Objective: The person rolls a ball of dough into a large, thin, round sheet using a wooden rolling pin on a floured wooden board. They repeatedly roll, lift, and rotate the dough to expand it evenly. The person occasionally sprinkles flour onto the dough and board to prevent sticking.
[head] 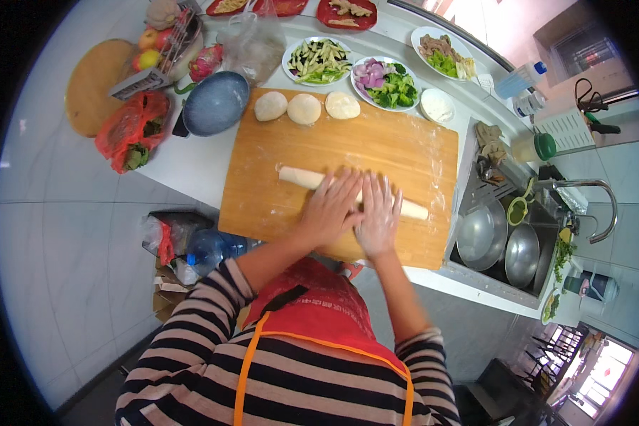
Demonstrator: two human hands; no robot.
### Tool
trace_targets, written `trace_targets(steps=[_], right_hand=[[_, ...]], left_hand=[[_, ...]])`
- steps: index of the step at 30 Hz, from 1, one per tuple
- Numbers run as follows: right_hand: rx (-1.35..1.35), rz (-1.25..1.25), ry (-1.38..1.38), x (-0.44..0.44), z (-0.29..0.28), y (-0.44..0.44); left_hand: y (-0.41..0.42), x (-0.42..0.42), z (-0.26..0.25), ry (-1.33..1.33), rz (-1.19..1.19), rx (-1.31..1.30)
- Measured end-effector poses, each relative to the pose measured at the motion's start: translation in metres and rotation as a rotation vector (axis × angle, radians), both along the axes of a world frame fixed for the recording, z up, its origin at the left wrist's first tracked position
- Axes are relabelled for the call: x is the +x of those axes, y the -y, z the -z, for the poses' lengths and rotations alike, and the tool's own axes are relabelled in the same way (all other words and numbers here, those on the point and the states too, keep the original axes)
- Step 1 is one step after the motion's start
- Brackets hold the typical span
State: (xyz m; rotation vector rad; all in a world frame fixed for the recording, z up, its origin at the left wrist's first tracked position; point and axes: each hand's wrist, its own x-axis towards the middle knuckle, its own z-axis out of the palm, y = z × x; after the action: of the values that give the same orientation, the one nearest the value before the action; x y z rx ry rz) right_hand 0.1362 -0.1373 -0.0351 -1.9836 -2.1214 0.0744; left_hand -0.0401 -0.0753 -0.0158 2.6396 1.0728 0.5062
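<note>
A long pale roll, dough by its look (pixel 301 177), lies aslant across the floured wooden board (pixel 277 144). My left hand (pixel 330 207) rests flat over the middle of it, fingers stretched out. Close beside, my right hand (pixel 379 218) lies palm down on the same roll, its fingers dusted with flour and slightly apart. Both ends of the roll show; my hands hide the middle. Along the board's far edge sit three rounded dough pieces: a left one (pixel 270 106), a middle one (pixel 304 109) and a right one (pixel 343 105).
Behind the board stand plates of sliced vegetables (pixel 319 59), onion and broccoli (pixel 386 85), and a small bowl of white powder (pixel 437 105). A blue-grey pan (pixel 216 104) is at the left. On the right, a sink (pixel 546 250) holds metal bowls (pixel 522 255).
</note>
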Motion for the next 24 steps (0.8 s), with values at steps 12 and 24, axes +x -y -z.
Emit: trace_targets(steps=[12,24], right_hand=[[-0.088,0.043,0.049,-0.015,-0.023,0.052],[-0.060,0.253,0.069,0.084,-0.014,-0.059]], left_hand=[[0.052,-0.018,-0.024,-0.064,-0.056,-0.072],[-0.078,-0.016,-0.012,-0.240,-0.236,0.002]])
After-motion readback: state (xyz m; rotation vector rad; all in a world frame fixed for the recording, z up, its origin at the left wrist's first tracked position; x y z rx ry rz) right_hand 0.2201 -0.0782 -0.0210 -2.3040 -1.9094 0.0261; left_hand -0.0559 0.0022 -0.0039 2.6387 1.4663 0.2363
